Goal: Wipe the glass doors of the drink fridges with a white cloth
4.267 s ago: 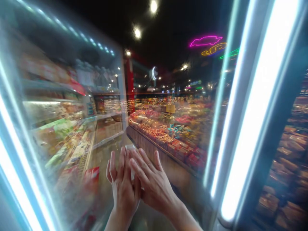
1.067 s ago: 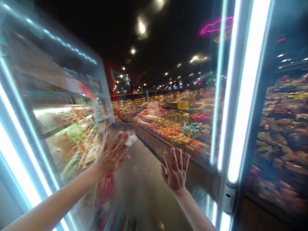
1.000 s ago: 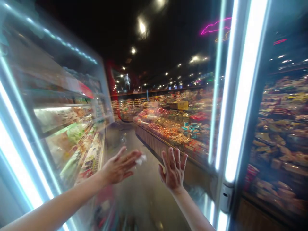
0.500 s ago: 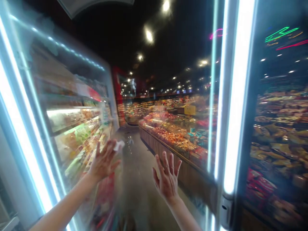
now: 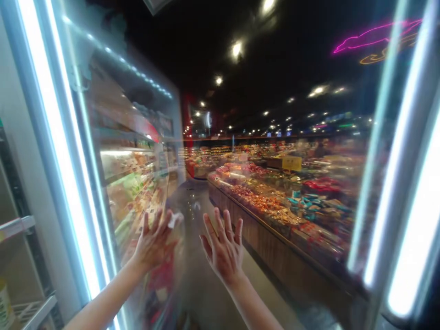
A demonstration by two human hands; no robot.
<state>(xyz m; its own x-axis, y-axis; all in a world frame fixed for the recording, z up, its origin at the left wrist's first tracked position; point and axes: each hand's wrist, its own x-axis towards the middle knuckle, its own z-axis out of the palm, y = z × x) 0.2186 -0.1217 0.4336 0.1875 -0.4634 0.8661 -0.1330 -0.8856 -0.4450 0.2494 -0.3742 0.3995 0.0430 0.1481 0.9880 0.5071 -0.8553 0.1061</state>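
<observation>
My left hand (image 5: 154, 240) is raised with its fingers spread, palm away from me, in front of what looks like a clear glass pane. A small white crumpled piece (image 5: 175, 220), perhaps tissue, shows at its fingertips; whether it is held or stuck to the pane I cannot tell. My right hand (image 5: 225, 250) is also open, palm forward and fingers stretched, holding nothing. It is to the right of my left hand, a short gap away. Whether either palm touches the pane is unclear.
Bright light strips (image 5: 57, 133) run up the left frame, with more light strips (image 5: 412, 215) at right. A white wire shelf (image 5: 37, 311) is at lower left. Beyond lie a lit refrigerated case (image 5: 137, 183), an aisle floor (image 5: 195, 229) and a long display counter (image 5: 268, 238) heaped with packaged goods.
The view has turned left, so the surroundings have shifted right in the picture. My right hand has come closer to my left. Both hands stay spread, the white piece still by the left fingertips.
</observation>
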